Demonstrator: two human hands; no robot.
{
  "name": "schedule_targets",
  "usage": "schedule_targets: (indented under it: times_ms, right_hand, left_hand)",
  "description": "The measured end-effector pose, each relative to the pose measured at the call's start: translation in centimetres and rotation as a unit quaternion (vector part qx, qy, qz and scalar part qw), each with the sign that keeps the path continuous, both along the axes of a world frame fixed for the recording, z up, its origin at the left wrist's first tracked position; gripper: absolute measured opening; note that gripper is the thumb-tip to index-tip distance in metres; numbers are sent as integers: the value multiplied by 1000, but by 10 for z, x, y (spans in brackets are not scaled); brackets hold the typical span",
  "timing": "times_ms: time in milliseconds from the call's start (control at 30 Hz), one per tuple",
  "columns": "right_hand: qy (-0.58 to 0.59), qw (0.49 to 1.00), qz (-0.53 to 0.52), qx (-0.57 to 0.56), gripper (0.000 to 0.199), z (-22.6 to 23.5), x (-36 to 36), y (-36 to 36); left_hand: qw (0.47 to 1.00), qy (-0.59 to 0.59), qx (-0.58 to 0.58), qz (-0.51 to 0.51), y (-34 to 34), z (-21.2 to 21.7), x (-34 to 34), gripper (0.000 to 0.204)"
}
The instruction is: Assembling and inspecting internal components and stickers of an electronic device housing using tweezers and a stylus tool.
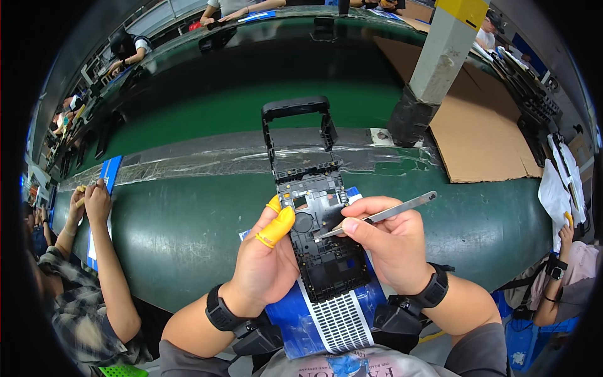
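In front of me I hold up a black plastic housing [304, 221] with a frame-like handle at its far end and small brass-coloured inserts. My left hand [260, 270], with yellow finger cots on its thumb and a finger, grips the housing's left side. Between the thumb and fingers of my right hand [399, 248] is a pair of metal tweezers [408, 205], slanting down to the left. Their tips are over the middle of the housing; whether they pinch anything is too small to tell. Below lies a white sheet with rows of small black pieces [342, 322] on a blue backing [294, 332].
A green-topped bench [188, 220] spreads before me, with a dark belt-like surface [220, 94] beyond its taped edge. A post [433, 75] rises at the right beside cardboard [483, 135]. Co-workers sit left, right and far across; one person's hands [94, 201] are at left.
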State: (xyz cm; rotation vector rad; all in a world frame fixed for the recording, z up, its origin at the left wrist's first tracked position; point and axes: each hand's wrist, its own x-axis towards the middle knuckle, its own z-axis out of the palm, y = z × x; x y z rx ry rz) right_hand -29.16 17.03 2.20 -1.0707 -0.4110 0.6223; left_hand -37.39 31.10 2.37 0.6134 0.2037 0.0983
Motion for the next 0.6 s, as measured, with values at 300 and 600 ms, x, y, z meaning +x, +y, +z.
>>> schedule_targets:
  times_ms: [300, 600]
  right_hand:
    - [73, 995, -50, 41, 15, 5, 19, 0]
    - [103, 993, -53, 28, 11, -35, 76, -6]
  left_hand:
    - [1000, -18, 2, -9, 4, -3, 4, 32]
    - [985, -25, 160, 63, 25, -22, 46, 44]
